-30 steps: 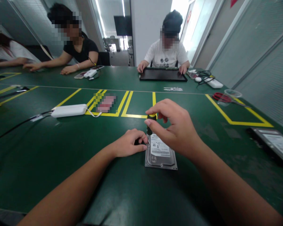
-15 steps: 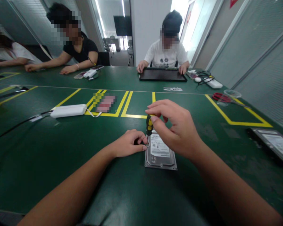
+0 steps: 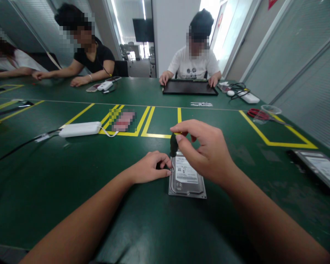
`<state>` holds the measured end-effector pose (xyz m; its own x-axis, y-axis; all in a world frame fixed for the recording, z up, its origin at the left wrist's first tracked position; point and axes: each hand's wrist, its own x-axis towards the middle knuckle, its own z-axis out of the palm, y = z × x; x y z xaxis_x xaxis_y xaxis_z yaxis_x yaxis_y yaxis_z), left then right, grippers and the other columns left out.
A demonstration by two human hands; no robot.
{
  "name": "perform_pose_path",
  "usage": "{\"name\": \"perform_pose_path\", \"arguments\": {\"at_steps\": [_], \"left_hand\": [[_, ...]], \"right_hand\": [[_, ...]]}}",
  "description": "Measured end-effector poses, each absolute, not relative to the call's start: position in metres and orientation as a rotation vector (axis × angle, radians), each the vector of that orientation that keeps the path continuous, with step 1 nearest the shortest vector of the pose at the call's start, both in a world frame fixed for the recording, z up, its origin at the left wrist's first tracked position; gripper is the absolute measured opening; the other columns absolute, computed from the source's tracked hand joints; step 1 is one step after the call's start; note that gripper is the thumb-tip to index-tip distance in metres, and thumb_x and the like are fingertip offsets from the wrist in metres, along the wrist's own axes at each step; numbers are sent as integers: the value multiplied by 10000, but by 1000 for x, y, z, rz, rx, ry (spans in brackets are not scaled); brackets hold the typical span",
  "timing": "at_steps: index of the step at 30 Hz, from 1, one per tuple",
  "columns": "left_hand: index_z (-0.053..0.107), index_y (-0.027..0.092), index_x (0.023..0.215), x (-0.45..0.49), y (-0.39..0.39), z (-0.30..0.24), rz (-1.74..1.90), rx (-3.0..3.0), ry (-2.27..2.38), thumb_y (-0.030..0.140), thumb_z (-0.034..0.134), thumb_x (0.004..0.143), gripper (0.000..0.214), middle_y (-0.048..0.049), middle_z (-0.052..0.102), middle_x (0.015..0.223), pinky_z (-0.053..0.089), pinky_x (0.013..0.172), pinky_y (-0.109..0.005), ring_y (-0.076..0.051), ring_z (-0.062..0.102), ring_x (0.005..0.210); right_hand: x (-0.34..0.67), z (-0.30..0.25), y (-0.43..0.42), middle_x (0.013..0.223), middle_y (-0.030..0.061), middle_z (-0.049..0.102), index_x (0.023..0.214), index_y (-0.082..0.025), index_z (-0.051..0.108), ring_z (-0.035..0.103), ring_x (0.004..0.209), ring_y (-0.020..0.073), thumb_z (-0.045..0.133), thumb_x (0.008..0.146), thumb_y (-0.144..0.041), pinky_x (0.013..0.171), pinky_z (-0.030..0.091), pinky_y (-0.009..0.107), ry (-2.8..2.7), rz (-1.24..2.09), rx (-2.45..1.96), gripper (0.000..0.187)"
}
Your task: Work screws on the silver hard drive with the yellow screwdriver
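Fingers point(image 3: 183, 127) of my right hand point(image 3: 209, 156) pinch the small black-handled screwdriver point(image 3: 173, 145) upright, its tip at the far-left corner of the silver metal hard drive point(image 3: 187, 179), which lies flat on the green table point(image 3: 71, 176). My left hand point(image 3: 148, 169) curls against that corner; whether it grips anything I cannot tell.

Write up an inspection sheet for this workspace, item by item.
Surface: green table with yellow tape lines.
Job's things: hard drive flat on table; screwdriver upright at its far left corner.
Clutter: second drive at right edge; red scissors; black panel.
Hands: right hand pinches screwdriver handle; left hand fingertips at drive's corner.
Cables: white power box with black cord, left.
Surroundings: three people seated at far side; glass partitions.
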<state>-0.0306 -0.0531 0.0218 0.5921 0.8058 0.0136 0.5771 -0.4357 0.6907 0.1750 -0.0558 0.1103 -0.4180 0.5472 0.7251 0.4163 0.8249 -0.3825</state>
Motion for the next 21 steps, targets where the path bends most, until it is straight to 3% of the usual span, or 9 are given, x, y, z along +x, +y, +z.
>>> {"name": "perform_pose_path", "arguments": {"at_steps": [6,13,21], "left_hand": [[655,197,944,-29,-54,25,438,2163,1093,365,694,846,199,33,532,777,368,757,-294,-158,526,775],[656,190,916,-29,-53,23,461,2160,1086,348,694,835,182,35,512,757,364,720,-281,-148,513,746],[646,182,915,-27,-53,22,473,2073,1091,321,685,823,172,28,511,776,371,671,-261,-140,506,719]], "right_hand": [[174,109,-54,873,38,671,924,-133,691,605,838,158,659,870,-219,771,468,298,-2065,86,-746,107],[175,113,-57,979,48,720,985,-132,704,638,896,152,533,904,-123,774,474,286,-2094,165,-703,189],[173,112,-57,920,52,647,991,-131,709,591,881,149,621,881,-177,787,474,272,-2121,160,-717,148]]}}
